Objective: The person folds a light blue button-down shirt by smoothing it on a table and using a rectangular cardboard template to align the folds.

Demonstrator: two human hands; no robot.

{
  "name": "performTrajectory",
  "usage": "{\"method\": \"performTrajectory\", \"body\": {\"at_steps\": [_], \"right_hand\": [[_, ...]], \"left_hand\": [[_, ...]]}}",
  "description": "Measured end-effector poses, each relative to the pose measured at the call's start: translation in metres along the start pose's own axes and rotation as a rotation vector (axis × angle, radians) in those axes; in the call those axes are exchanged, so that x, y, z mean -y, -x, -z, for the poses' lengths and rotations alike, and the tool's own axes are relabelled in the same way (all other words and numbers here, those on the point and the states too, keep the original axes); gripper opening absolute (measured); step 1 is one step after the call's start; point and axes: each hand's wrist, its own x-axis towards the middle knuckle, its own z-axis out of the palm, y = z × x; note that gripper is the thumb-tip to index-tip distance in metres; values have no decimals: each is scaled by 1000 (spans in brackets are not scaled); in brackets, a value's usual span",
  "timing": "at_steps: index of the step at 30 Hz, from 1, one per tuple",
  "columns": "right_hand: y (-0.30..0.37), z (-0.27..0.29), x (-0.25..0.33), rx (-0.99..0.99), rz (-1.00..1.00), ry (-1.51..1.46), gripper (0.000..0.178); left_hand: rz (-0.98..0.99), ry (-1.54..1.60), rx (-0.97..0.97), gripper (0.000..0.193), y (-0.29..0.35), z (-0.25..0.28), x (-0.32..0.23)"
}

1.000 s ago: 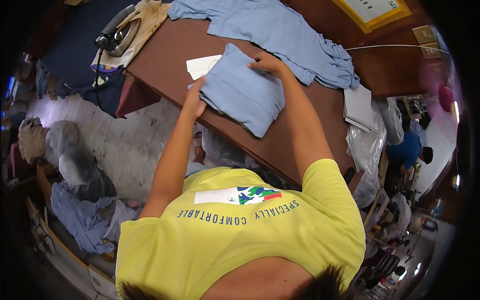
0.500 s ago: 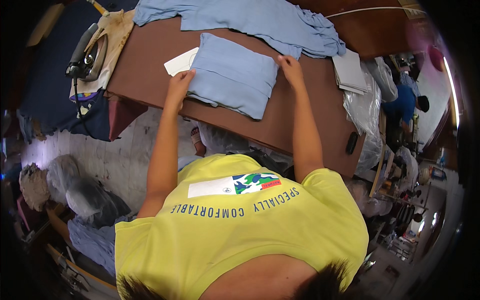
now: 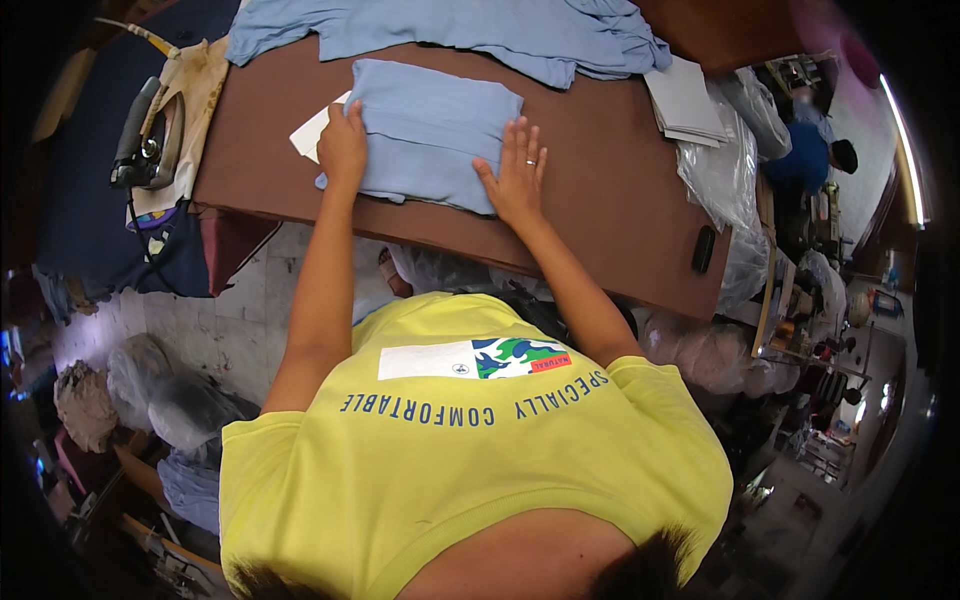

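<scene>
A folded light-blue garment (image 3: 430, 125) lies as a rectangular bundle on the brown table. My left hand (image 3: 343, 150) is closed at its left edge, with the fingers curled and partly hidden. From beneath that edge, beside my left hand, a white card (image 3: 310, 132) sticks out. My right hand (image 3: 515, 175) rests flat at the bundle's right edge, its fingers spread and its thumb on the cloth. Beyond the bundle, another light-blue garment (image 3: 450, 30) is spread along the far side of the table.
An iron (image 3: 155, 140) stands on a cloth at the left, its cord hanging down. White sheets (image 3: 685, 100) are stacked at the right beside clear plastic bags (image 3: 725, 190). A small black object (image 3: 704, 249) lies near the table's right corner. A person in blue (image 3: 800, 155) is farther right.
My right hand has gone from pinching the bundle's upper right corner to lying flat with spread fingers at its right edge. My left hand stays at the left edge. The view has shifted slightly.
</scene>
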Motion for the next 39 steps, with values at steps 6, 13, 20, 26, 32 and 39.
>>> {"method": "performTrajectory", "body": {"at_steps": [6,13,20,26,32,39], "right_hand": [[2,-13,6,92,117,81,78],[-43,-28,18,-83,130,94,68],[-90,-1,-8,45,57,39,52],[-70,8,-28,221,-25,40,48],[40,58,-55,483,-302,-56,45],[66,91,-67,499,-761,-720,41]], "left_hand": [[0,89,-60,42,-1,-3,10],[-84,169,-50,39,-4,-1,18],[-45,-79,-115,46,40,55,5],[53,90,-3,51,57,38,15],[-151,425,186,46,12,-15,-14],[-268,428,160,43,31,-51,-67]]}}
